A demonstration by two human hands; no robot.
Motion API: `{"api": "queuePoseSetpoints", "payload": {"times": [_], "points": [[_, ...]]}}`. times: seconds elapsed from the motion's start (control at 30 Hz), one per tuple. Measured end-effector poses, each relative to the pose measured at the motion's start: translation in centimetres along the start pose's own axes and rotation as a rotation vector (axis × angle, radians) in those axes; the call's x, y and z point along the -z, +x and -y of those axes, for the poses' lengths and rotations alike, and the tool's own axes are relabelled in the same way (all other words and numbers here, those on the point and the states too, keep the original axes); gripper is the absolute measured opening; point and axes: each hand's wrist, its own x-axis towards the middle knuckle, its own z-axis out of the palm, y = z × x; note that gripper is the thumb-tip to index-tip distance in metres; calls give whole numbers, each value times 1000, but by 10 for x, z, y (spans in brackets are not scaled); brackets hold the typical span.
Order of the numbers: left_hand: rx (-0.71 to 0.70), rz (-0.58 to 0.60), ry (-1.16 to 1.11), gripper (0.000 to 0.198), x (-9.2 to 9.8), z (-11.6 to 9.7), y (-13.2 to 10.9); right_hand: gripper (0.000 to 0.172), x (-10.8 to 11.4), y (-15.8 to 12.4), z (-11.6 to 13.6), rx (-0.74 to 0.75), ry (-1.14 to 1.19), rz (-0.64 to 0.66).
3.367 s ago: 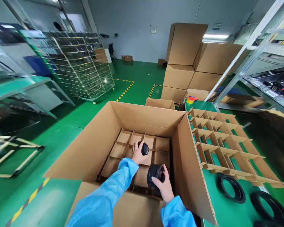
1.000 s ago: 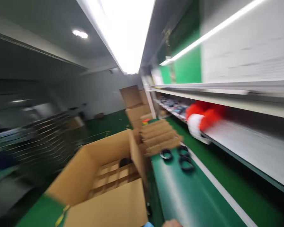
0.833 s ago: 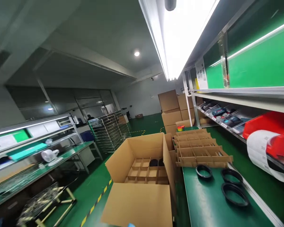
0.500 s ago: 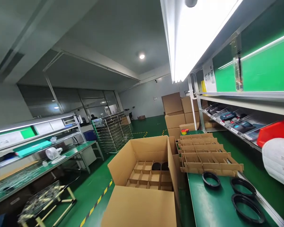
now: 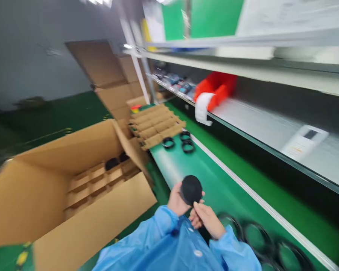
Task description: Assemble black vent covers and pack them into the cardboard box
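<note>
Clasping a round black piece from its left side, the left hand has its thumb side along the rim and fingertips showing past the far edge. The right hand is half curled, its thumb at the piece's lower edge; whether it pinches the piece, I cannot tell. The piece is in front of the blue coat, above the near edge of the green bench. Black rings lie to the right of the right hand, and smaller-looking rings farther up the bench, near cardboard dividers. To the left, an open carton holds a grid of compartments with two dark round items at its far right. A red bin sits on the shelf.
</note>
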Motion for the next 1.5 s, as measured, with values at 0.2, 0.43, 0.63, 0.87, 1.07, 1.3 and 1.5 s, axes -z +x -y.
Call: {"api": "queuePoseSetpoints", "payload": {"times": [0.2, 0.43, 0.63, 0.87, 1.07, 1.3, 1.5], "points": [[267, -116, -263, 47, 1, 26, 11, 45, 39, -32, 14, 547, -602, -621], [397, -59, -176, 45, -25, 55, 8, 55, 57, -39, -10, 499, -750, -531], [452, -19, -102, 45, -37, 72, 19, 72, 85, -52, -17, 417, -426, -495], [582, -69, -108, 54, -35, 92, 31, 60, 83, -76, -44, 456, -510, -596], [797, -172, -48, 55, -25, 122, 39, 96, 80, -79, -84, 328, -760, -386], [723, -462, 602, 61, 15, 159, 59, 134, 114, -75, -101, 112, -775, -549], [704, -524, 702, 52, 43, 171, 76, 129, 127, -65, -117, 27, -1169, -554]]}}
